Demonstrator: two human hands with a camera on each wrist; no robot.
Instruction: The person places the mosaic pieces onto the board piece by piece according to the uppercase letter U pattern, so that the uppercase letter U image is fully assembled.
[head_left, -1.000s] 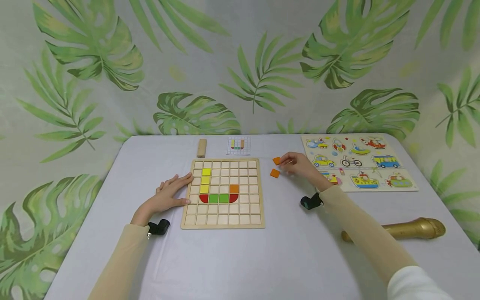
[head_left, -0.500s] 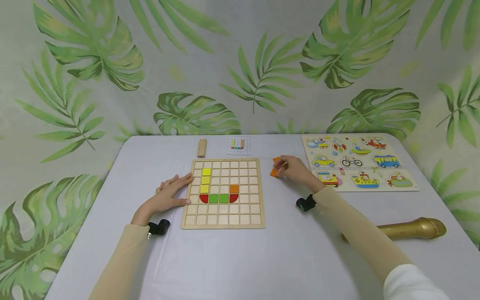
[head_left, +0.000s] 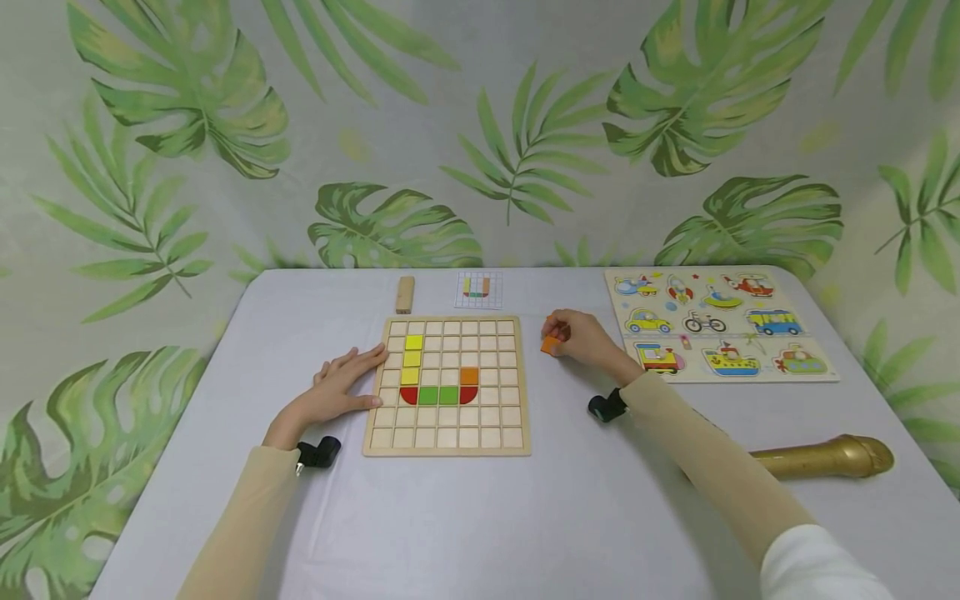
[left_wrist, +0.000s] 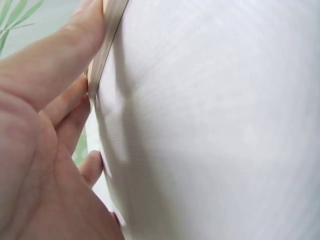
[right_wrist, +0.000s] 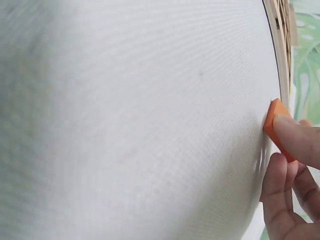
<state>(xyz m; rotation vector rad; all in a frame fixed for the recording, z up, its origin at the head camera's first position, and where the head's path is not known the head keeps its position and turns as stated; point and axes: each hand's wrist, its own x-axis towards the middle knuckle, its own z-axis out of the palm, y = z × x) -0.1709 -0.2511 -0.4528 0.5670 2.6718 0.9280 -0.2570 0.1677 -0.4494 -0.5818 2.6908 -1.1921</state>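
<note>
A wooden grid board lies on the table. It carries a U of square yellow tiles, green tiles, red rounded tiles and one orange tile. My left hand rests at the board's left edge, fingers spread and fingertips on its frame. To the right of the board, my right hand pinches a loose orange square tile between thumb and fingers, low over the tablecloth. Another orange tile lies just behind, mostly hidden by that hand.
Behind the board lie a wooden block and a small pattern card printed with a coloured U. A vehicle picture puzzle occupies the back right. A gold-coloured stick-like object lies under the right forearm.
My right hand has moved slightly left and toward me, from the rear orange tile to the nearer one, which it now pinches. The left hand and board stay put.
</note>
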